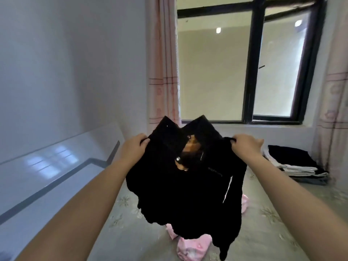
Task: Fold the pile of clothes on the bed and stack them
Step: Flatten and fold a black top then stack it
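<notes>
A black collared garment [180, 189] hangs in the air in front of me, above the bed [282, 232]. My left hand [134, 146] grips its left shoulder. At the right shoulder, my right hand [244, 144] pinches the cloth. The collar points upward, and a brown lining and a button show at the neck. Pink clothing [190, 247] lies on the bed under the hanging garment, partly hidden by it. A stack of folded clothes [295, 164], black and white, sits at the bed's far right.
A white glossy headboard [47, 166] with a dark stripe runs along the left. Behind the bed are a window [244, 72] with a black frame and pink curtains [163, 63] on both sides. The bedsheet is pale with a flower print.
</notes>
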Available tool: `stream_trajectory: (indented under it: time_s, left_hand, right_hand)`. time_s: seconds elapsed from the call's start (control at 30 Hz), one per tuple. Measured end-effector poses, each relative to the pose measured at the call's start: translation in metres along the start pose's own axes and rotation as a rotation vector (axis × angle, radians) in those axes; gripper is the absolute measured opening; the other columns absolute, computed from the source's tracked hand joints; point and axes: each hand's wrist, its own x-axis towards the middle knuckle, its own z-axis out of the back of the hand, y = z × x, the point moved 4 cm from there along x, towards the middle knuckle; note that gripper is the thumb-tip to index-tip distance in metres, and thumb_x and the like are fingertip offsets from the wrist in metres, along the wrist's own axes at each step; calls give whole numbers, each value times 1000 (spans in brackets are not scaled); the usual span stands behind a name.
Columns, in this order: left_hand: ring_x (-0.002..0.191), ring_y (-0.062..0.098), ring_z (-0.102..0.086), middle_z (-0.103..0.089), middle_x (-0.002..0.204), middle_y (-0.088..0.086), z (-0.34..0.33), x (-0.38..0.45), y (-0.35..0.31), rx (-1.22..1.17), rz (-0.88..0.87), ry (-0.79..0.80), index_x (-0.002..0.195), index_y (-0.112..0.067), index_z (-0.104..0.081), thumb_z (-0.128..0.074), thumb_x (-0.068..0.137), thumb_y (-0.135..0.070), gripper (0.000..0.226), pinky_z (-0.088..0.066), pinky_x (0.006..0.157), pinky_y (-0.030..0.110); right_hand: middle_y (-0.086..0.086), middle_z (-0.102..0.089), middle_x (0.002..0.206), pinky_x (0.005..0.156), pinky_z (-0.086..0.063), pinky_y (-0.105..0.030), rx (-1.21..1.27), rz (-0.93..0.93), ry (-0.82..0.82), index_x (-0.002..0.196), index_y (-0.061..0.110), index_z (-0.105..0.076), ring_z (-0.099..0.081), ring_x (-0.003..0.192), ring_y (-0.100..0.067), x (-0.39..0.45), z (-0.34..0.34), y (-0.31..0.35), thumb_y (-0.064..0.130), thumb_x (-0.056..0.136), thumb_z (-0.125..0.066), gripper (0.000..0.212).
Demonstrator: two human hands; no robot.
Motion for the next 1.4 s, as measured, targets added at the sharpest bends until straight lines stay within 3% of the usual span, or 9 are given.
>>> stream_trajectory:
  time_s: [0.13, 0.43, 0.6, 0.77, 0.93, 1.07, 1.17, 1.3, 1.4]
  left_hand:
    - [92, 31, -59, -67, 95, 17, 13, -31, 23, 0, 11, 162, 99, -1, -65, -46, 95, -19, 26, -33, 69, 26]
    - [92, 30, -59, -67, 95, 16, 108, -103, 33, 25, -155, 38, 99, -1, -66, -48, 95, -19, 25, -35, 72, 29]
    - [88, 31, -57, -64, 93, 14, 148, -180, 66, 112, -217, -37, 107, -7, -63, -42, 97, -25, 29, -32, 65, 28]
    - [88, 34, -57, -62, 93, 16, 173, -212, 111, 232, -252, -9, 105, -7, -63, -41, 97, -28, 32, -36, 62, 33]
    - [74, 38, -57, -59, 77, 20, 182, -219, 156, 300, -308, 3, 88, 0, -63, -44, 96, -27, 34, -29, 53, 31]
    - [54, 35, -55, -54, 59, 17, 159, -214, 210, 389, -299, 122, 72, 1, -60, -54, 91, -20, 29, -14, 46, 14]
    - [44, 30, -52, -51, 53, 13, 128, -201, 258, 428, -277, 197, 67, -2, -59, -55, 88, -23, 30, -13, 47, 10]
    - [71, 37, -56, -58, 76, 21, 75, -169, 317, 451, -187, 264, 87, 0, -62, -48, 95, -19, 25, -27, 52, 29]
    - [89, 35, -54, -58, 94, 20, 29, -138, 352, 512, -93, 373, 101, -1, -59, -36, 99, -25, 33, -31, 60, 33]
  right_hand:
    - [-2, -59, 123, 92, -28, -31, -76, 39, 176, 116, 23, -60, -50, 117, -23, -49, -1, -2, 27, 98, -38, 29]
    - [-12, -63, 119, 99, -34, -39, 204, 48, 5, 116, 10, -64, -51, 116, -31, -148, 60, 33, 20, 95, -48, 28]
    - [-18, -64, 114, 91, -38, -35, 254, 142, -64, 112, 1, -64, -55, 109, -33, -223, 71, 67, 12, 92, -52, 26]
    - [-21, -66, 107, 87, -41, -38, 140, 278, 88, 107, -3, -66, -57, 104, -35, -267, 59, 99, 10, 91, -53, 23]
    - [-20, -66, 104, 83, -43, -38, 68, 365, 238, 105, -1, -67, -59, 99, -36, -278, 16, 130, 12, 91, -53, 23]
    - [-18, -66, 104, 85, -44, -38, 71, 404, 342, 104, 3, -68, -60, 99, -33, -269, -45, 155, 12, 92, -51, 22]
    - [-17, -67, 104, 84, -41, -35, 117, 414, 403, 103, 0, -67, -60, 98, -30, -252, -105, 175, 9, 93, -50, 22]
    - [-15, -66, 108, 85, -40, -33, 167, 366, 520, 109, 1, -65, -59, 103, -29, -217, -201, 199, 10, 94, -48, 24]
    - [-16, -67, 102, 81, -43, -34, 184, 331, 594, 104, 0, -66, -59, 98, -31, -190, -268, 212, 12, 94, -48, 24]
